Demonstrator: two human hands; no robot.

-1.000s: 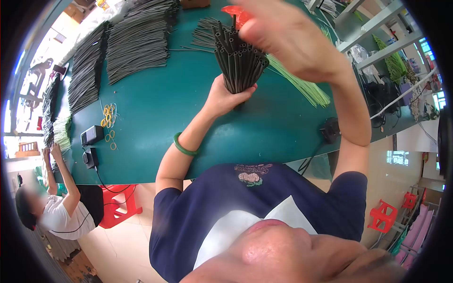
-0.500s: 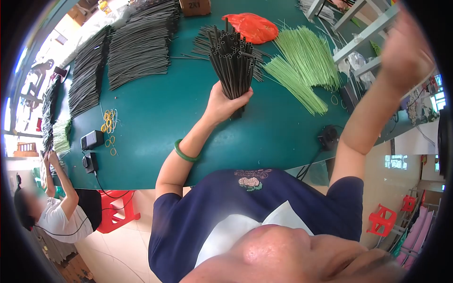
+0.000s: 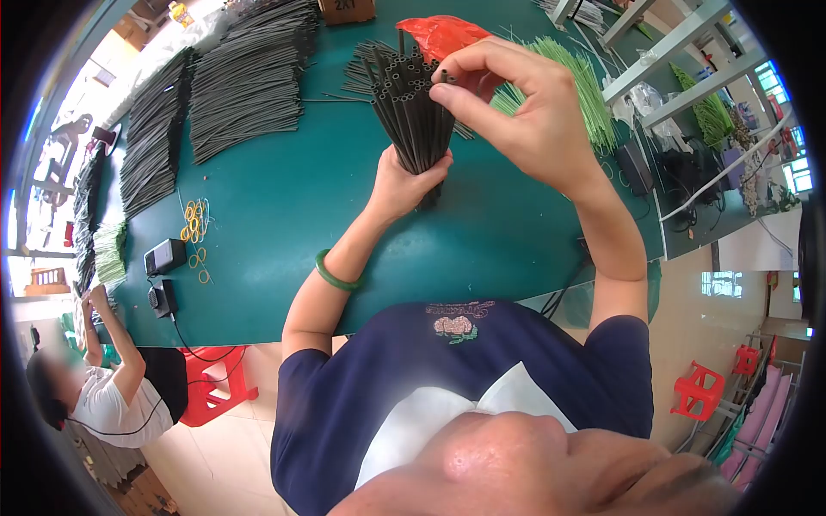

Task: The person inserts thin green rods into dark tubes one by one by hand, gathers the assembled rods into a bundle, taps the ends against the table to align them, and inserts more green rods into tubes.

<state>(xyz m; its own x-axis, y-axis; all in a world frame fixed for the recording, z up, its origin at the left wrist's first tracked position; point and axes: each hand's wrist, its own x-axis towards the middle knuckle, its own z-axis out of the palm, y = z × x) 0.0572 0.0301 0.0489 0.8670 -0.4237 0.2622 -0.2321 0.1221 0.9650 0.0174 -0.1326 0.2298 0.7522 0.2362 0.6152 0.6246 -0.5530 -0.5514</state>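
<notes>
My left hand [image 3: 403, 185] is wrapped around the lower part of a bundle of dark thin tubes [image 3: 413, 107]. The bundle's hollow open ends face up and fan out a little. At its top right edge my right hand [image 3: 538, 116] pinches one tube [image 3: 444, 77] between thumb and forefinger, the other fingers curled. Behind the bundle more dark tubes [image 3: 361, 73] lie on the green table [image 3: 318, 198]. A red plastic bag [image 3: 439, 36] sits just beyond, partly hidden by my right hand, as are the light green thin stems [image 3: 568, 64].
Long rows of dark stems [image 3: 249, 86] cover the table's far left. Yellow rubber bands [image 3: 196, 222] and a small black device [image 3: 165, 256] lie at the left. A cardboard box [image 3: 348, 10] stands at the back, metal bars [image 3: 671, 64] at the right. Another person [image 3: 120, 378] works at the left.
My right hand has come in from the far upper right to the top of the bundle and now pinches a tube there. My left hand keeps its grip, nearly still.
</notes>
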